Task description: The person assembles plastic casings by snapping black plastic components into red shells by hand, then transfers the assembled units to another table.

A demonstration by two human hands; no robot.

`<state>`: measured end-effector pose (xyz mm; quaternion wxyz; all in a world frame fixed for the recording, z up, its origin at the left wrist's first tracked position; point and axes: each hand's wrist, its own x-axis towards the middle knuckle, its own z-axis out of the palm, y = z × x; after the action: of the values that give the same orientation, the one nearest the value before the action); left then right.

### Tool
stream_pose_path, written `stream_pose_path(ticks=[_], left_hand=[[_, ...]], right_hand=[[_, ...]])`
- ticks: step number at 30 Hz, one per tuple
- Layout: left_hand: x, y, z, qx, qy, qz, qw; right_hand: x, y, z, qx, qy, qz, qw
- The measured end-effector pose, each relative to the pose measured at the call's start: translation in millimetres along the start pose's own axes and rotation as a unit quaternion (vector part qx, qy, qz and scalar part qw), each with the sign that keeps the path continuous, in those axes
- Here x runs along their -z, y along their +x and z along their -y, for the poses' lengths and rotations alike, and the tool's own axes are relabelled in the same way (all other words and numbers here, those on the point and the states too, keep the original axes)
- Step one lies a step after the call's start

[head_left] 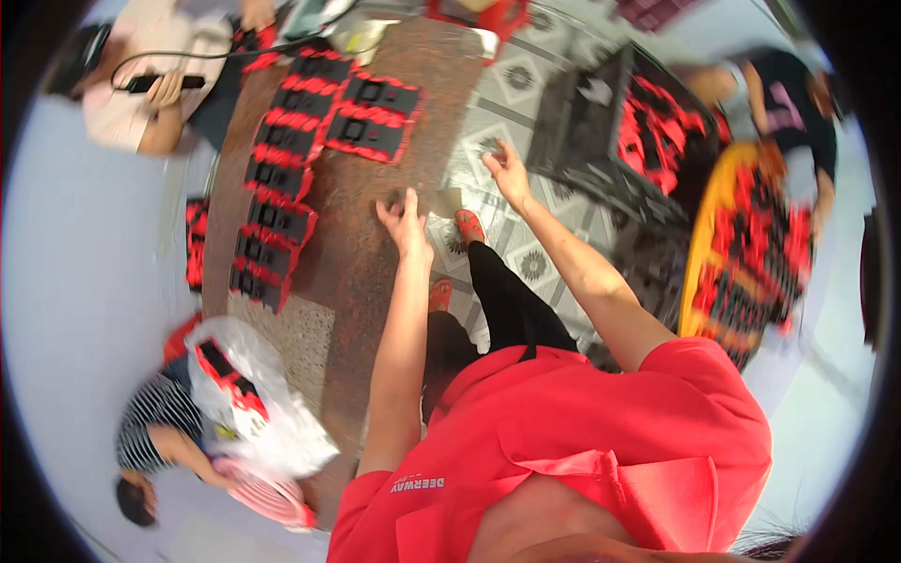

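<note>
My left hand (405, 225) is held over the edge of the brown stone-like table (366, 206), fingers apart and nothing in them. To its right, above the patterned floor, my right hand (508, 175) is also empty, its fingers spread and partly curled. Between the hands shows a small grey-brown square (449, 202); I cannot make out what it is. Nearest to my left hand on the table are red-and-black flat pieces (366, 133), laid in a short group beside a long row of similar pieces (282, 164).
A black crate (572, 122) of red pieces stands at the right, by a yellow tray (699, 253) of red-and-black pieces and a seated person (793, 117). Another person (160, 56) holds a black device at far left. A person in stripes (164, 418) sits by a plastic bag (291, 427).
</note>
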<state>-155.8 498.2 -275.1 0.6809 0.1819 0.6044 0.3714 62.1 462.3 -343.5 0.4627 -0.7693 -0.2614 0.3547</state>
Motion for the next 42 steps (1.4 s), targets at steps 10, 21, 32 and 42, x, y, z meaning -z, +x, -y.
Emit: stream_pose_path(ticks=[10,21,32,42], left_hand=[[64.1,-137.0,119.8,0.150,0.303,0.231,0.912],[59.0,-314.2,301.3,0.169,0.549,0.449,0.685],[142.0,-601.2,612.4,0.318,0.645,0.609,0.335],[211.6,-681.6,816.6,0.209,0.549,0.618,0.522]], right_hand=[[136.9,-404.7,-191.6,-0.268,0.012,-0.257,0.929],[200.3,-738.9,-273.5,-0.349,0.285,-0.598,0.663],[457.1,-952.1,-455.1,-0.417,-0.041,-0.622,0.662],[496.1,-998.7,-526.8,-0.203,0.201,-0.492,0.822]])
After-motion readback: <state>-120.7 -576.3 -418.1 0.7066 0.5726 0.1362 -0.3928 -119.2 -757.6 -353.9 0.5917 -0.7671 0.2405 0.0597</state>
